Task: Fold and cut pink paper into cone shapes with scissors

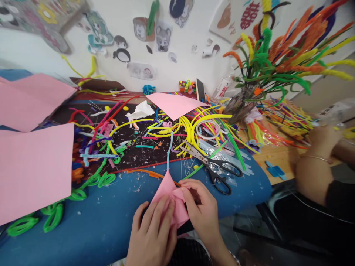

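Note:
A folded piece of pink paper point(163, 187) lies at the near edge of the blue table cover, one pointed corner aimed away from me. My left hand point(154, 231) presses its fingers together on the paper's left part and holds it. At the right side, my right hand point(202, 210) pinches a raised fold of the same paper between thumb and fingers. Beyond the pointed corner runs a light blue pipe cleaner point(169, 151). An orange pipe cleaner point(149, 173) passes behind the paper. Black-handled scissors point(212, 164) lie with blades parted, right of the paper.
Large pink sheets point(36, 170) cover the left side. Another pink sheet point(177, 105) rests on yellow pipe cleaners point(188, 133) at the back. A vase point(241, 101) of pipe-cleaner stems stands at back right. Another person's arm point(316, 166) reaches in at right.

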Available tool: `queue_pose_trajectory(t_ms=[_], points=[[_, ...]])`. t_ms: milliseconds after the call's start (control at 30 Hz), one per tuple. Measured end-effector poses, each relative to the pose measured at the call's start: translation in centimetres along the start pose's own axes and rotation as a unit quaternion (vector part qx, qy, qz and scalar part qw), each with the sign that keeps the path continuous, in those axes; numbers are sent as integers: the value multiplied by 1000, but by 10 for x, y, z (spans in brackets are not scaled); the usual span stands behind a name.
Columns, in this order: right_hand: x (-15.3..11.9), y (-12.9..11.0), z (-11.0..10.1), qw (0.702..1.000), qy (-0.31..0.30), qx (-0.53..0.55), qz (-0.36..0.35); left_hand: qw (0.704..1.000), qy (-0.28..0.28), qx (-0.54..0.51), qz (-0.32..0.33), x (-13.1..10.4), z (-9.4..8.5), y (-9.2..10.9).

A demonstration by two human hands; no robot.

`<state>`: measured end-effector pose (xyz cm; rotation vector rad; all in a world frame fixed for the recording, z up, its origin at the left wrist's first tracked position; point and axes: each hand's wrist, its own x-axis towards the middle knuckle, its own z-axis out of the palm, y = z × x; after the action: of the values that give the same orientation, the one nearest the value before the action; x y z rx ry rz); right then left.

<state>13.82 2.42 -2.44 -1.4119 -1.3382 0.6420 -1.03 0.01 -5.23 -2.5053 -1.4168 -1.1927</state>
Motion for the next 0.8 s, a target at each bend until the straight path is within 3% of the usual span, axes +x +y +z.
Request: queue_pose_trajectory(t_ms=[800], points=[[-5, 4, -2, 1000, -9, -17, -13, 1000, -20, 15, -3, 2, -2, 2]])
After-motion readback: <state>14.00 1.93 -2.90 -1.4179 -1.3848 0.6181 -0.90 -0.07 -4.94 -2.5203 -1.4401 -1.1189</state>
